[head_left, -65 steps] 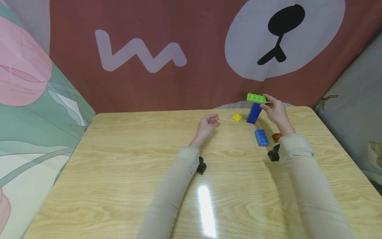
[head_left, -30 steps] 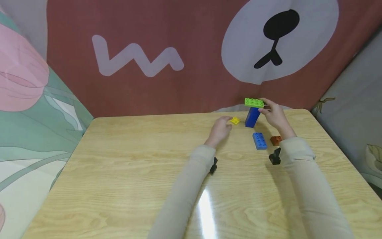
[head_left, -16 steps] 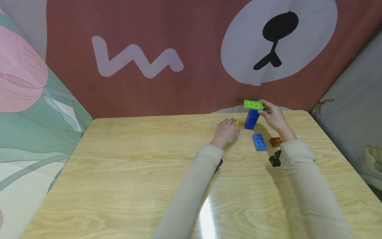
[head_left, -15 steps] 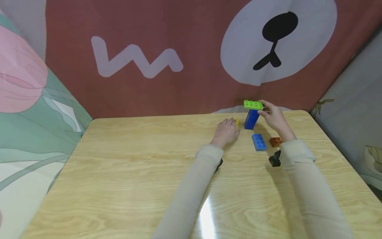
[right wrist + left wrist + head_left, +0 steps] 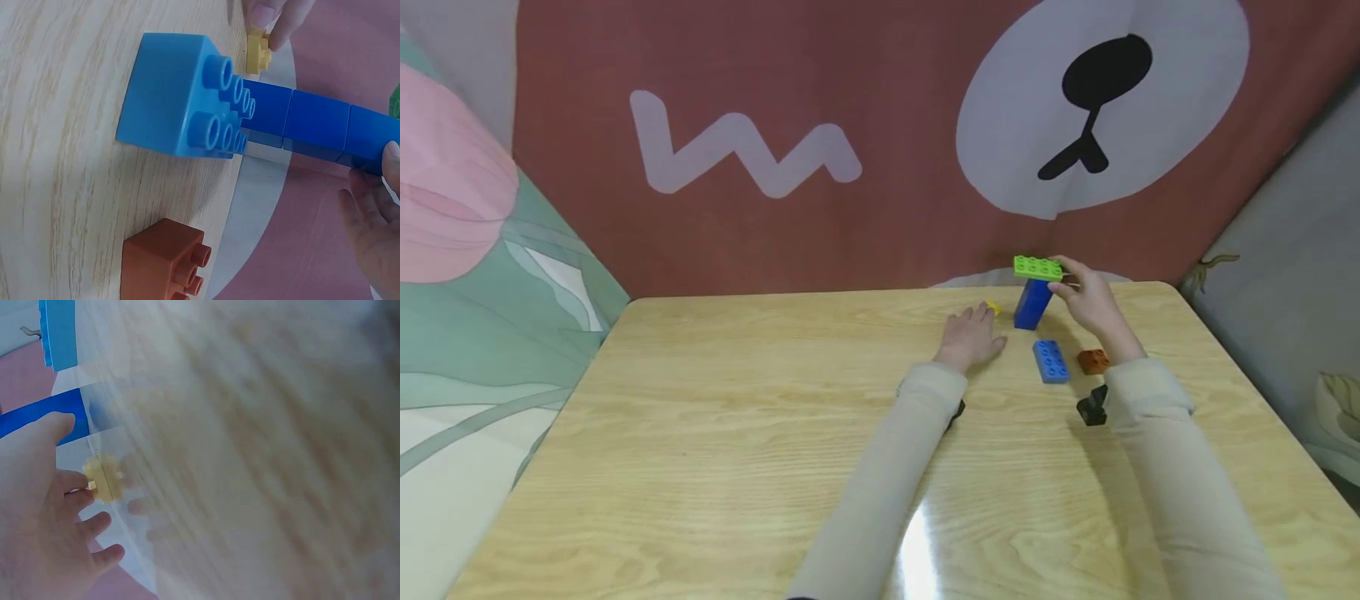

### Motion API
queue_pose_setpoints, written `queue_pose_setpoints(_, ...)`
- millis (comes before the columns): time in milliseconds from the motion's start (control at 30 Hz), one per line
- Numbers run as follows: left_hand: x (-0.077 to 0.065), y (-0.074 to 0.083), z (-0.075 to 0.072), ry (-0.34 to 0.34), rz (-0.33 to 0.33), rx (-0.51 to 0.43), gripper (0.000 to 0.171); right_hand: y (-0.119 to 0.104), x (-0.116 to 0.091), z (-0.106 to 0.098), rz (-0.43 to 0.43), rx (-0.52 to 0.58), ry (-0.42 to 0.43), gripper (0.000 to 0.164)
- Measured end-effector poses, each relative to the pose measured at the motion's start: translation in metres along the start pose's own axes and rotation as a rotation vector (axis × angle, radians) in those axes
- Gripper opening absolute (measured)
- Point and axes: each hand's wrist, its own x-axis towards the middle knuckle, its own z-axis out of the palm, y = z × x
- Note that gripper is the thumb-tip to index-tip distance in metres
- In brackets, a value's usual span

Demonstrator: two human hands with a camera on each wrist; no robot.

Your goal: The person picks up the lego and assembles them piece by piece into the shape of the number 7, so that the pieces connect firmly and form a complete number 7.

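Note:
A tower of stacked dark blue bricks (image 5: 317, 125) stands upright near the table's back edge, capped by a flat lime-green brick (image 5: 1037, 267). My right hand (image 5: 1092, 307) holds the tower at its top right, thumb and fingers around the upper end. My left hand (image 5: 970, 337) reaches low over the table with fingers spread. Its fingertips touch a small flat yellow brick (image 5: 105, 479), partly covered in the head view. In the left wrist view the thumb (image 5: 59, 425) lies in front of the tower; whether it touches cannot be seen.
Nearer than the tower lies a light blue eight-stud brick (image 5: 1050, 362). Right of it is a small orange-brown brick (image 5: 1093, 362), close to the right sleeve. Behind the table (image 5: 700, 433) hangs a reddish-brown cloth (image 5: 910, 225) with a printed bear face.
My left hand has moved right and forward from beside the yellow brick onto it, and its fingers have spread. The right hand stays at the tower's top. The head view has tilted slightly.

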Motion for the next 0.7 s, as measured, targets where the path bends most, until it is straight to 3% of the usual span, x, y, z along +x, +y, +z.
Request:
queue_pose_setpoints(300,-0.005,-0.001,-0.001,0.081,0.015,0.007,0.045,0.001,-0.002,0.001,-0.002,0.01,0.005,0.048)
queue_pose_setpoints(500,-0.01,-0.005,-0.004,0.138,0.067,0.016,0.032,0.0,-0.004,-0.002,0.009,0.005,-0.01,0.049)
queue_pose_setpoints(700,-0.017,-0.014,-0.005,0.123,0.112,-0.03,0.022,-0.002,-0.006,-0.002,-0.003,-0.003,-0.018,0.049)
